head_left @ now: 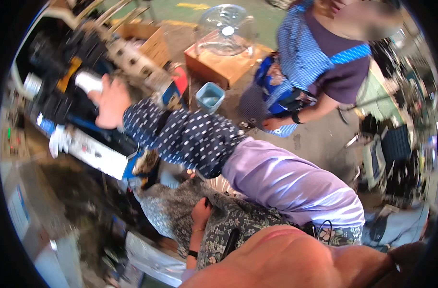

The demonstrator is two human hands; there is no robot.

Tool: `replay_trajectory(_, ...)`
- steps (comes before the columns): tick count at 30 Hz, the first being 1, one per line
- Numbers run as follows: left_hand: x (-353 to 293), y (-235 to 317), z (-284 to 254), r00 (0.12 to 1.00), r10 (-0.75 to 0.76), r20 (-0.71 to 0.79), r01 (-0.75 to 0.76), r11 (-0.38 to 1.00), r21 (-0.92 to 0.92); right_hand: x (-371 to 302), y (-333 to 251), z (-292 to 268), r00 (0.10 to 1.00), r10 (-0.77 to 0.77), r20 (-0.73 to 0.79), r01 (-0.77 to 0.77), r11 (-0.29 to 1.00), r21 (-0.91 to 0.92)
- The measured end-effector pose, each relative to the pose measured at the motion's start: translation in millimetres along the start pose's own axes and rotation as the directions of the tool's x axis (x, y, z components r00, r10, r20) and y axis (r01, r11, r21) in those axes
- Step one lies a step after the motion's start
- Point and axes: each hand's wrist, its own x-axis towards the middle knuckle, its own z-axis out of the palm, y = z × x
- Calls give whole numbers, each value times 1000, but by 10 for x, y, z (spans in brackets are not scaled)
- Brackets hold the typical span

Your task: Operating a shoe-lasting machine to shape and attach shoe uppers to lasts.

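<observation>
So the right hand (115, 102) is way out over the black machine (55, 108), right by the white cylinder (88, 82), which sits on the machine's near side next to a yellow part (69, 76). I'd call the cylinder the thing to watch here. The fingers are spread pretty wide and don't look wrapped around anything, but the hand's blurry, so I can't tell if the tips touch the cylinder or just hang beside it.

My two cents on doing this reach well: come in with the fingers loose, get them properly on the cylinder before putting any force in, and don't let the thumb wander into the black bits. I'd also mind the dotted cuff (190, 137), since loose cloth near machinery could snag. A half step closer would probably help control.

Pose-wise, the right arm goes diagonally across the front of the body to the upper left, nearly straight, lilac sleeve (295, 182) and all. The left hand (199, 212) is down at the flowery apron (257, 216), fingers curled in, with a small black bit (207, 202) at the fingers. Can't tell if it's gripping that or the cloth.
</observation>
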Motion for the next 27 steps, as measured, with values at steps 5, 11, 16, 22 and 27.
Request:
replay_trajectory(5,-57,186,-288,991,-7,-130,5,1000,-21,120,364,-211,994,-49,-95,50,999,2)
replay_trajectory(11,-467,-46,128,906,-229,-357,106,937,-332,85,242,177,986,-117,-120,115,993,-28)
replay_trajectory(16,-727,35,195,852,-337,-402,88,847,-524,111,324,116,980,-141,-137,157,981,118)
replay_trajectory(22,-1254,28,-178,883,-285,-372,-285,303,-909,-773,525,-506,791,-566,-234,608,771,190)
replay_trajectory(27,-1729,326,-1221,926,39,-375,-348,-292,-891,-1963,388,-620,429,-881,-202,850,318,420)
